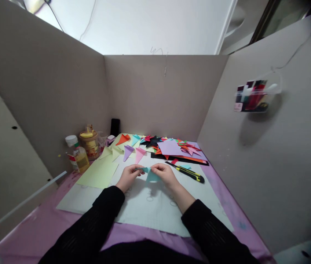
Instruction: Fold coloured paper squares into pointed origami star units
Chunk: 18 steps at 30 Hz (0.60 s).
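**Both hands pinch a folded teal paper over the cutting mat**

The left hand (128, 176) and the right hand (165, 173) meet above the middle of the pale grey cutting mat (155, 209), which lies on the pink-covered desk (42, 227). Between them is a small folded piece of teal paper (151, 175), held just above the mat. The fingers of each hand are closed on its upper edge, left at the left corner, right at the right corner, and the paper's point hangs down.

Just beyond the hands lie a purple paper cone (128, 151) and a pink paper cone (139, 154), side by side. To the left, a pale green paper sheet (99, 172) overlaps the mat. To the right of the right hand, a yellow-and-black utility knife (190, 173) lies aslant on the mat. Behind it sits a heap of coloured paper sheets and folded pieces (174, 148). At the far left corner stand a glue bottle with a white cap (76, 156) and a yellow-lidded jar (89, 143).
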Motion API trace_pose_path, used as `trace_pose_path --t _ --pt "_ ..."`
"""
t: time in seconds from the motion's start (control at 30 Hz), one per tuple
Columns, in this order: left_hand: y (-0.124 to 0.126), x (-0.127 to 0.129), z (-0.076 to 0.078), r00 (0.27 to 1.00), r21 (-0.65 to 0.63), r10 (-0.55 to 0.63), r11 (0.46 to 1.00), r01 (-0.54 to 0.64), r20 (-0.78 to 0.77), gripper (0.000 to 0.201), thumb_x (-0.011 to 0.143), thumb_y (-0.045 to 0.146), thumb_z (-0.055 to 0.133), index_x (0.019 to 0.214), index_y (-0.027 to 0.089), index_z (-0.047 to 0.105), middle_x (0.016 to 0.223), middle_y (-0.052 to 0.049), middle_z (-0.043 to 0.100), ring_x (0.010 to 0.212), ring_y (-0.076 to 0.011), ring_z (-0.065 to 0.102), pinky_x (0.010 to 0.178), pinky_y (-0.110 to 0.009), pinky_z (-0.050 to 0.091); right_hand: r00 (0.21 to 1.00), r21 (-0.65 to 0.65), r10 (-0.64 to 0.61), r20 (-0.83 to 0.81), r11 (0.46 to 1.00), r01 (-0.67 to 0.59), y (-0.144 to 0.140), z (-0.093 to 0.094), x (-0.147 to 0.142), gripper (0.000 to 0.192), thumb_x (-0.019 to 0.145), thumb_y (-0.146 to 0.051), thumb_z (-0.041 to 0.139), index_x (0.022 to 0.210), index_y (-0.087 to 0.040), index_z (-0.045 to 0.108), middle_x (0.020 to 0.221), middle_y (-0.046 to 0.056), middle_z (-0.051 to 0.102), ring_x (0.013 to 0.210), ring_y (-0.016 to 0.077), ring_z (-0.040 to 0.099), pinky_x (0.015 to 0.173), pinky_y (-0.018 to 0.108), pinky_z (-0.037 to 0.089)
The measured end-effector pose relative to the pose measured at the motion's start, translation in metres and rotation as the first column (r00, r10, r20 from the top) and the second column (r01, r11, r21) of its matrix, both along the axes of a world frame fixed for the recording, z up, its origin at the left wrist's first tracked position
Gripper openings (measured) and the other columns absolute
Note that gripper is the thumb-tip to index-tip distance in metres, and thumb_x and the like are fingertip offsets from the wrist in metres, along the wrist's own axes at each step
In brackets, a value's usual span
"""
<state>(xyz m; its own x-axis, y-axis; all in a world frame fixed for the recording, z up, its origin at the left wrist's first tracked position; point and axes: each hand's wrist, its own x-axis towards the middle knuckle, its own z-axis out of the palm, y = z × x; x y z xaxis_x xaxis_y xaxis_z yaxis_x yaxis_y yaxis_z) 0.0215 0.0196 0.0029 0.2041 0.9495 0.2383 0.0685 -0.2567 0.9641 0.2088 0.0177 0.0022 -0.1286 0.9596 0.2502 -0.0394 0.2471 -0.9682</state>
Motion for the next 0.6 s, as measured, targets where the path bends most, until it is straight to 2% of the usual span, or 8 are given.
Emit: trace_pose_path --t 0.17,0.33,0.43,0.6 --pt "-0.001 0.001 -0.001 1.0 -0.01 -0.009 1.0 0.009 -0.004 0.017 0.073 0.028 0.062 0.082 0.015 0.07 0.07 -0.006 0.069 0.068 -0.0167 0.062 0.063 -0.026 0.047 0.994 0.052 -0.081 0.069 0.996 0.077 0.001 -0.001 -0.001 0.015 0.066 -0.031 0.068 0.068 -0.016 0.069 0.063 0.002 0.064 0.056 0.0143 0.054 0.053 0.025 0.041" --pt "0.0 -0.001 -0.007 0.994 0.004 -0.111 0.994 0.111 0.01 0.031 0.077 0.041 0.06 0.091 0.014 0.069 0.078 -0.008 0.069 0.07 -0.0171 0.063 0.061 -0.025 0.046 0.967 0.212 -0.179 0.181 0.967 0.139 0.002 0.0 -0.002 0.01 0.07 -0.024 0.061 0.069 -0.018 0.068 0.071 0.004 0.064 0.063 0.0159 0.055 0.055 0.025 0.04" --pt "0.001 -0.002 -0.01 0.986 0.005 -0.162 0.987 0.162 0.045 0.043 0.082 0.05 0.051 0.094 0.013 0.068 0.084 -0.011 0.068 0.074 -0.0185 0.063 0.062 -0.026 0.047 0.949 0.31 -0.192 0.249 0.944 0.11 -0.003 0.005 -0.002 0.01 0.073 -0.021 0.058 0.07 -0.019 0.068 0.072 0.004 0.064 0.067 0.0169 0.056 0.058 0.026 0.041" --pt "-0.001 -0.002 -0.007 0.992 0.008 -0.129 0.992 0.129 0.0 0.042 0.081 0.049 0.053 0.094 0.013 0.069 0.082 -0.01 0.068 0.075 -0.0189 0.062 0.063 -0.026 0.046 0.925 0.453 -0.196 0.326 0.891 0.03 -0.013 0.013 -0.003 0.015 0.081 -0.022 0.053 0.076 -0.021 0.067 0.074 0.004 0.063 0.071 0.0176 0.057 0.066 0.028 0.043"
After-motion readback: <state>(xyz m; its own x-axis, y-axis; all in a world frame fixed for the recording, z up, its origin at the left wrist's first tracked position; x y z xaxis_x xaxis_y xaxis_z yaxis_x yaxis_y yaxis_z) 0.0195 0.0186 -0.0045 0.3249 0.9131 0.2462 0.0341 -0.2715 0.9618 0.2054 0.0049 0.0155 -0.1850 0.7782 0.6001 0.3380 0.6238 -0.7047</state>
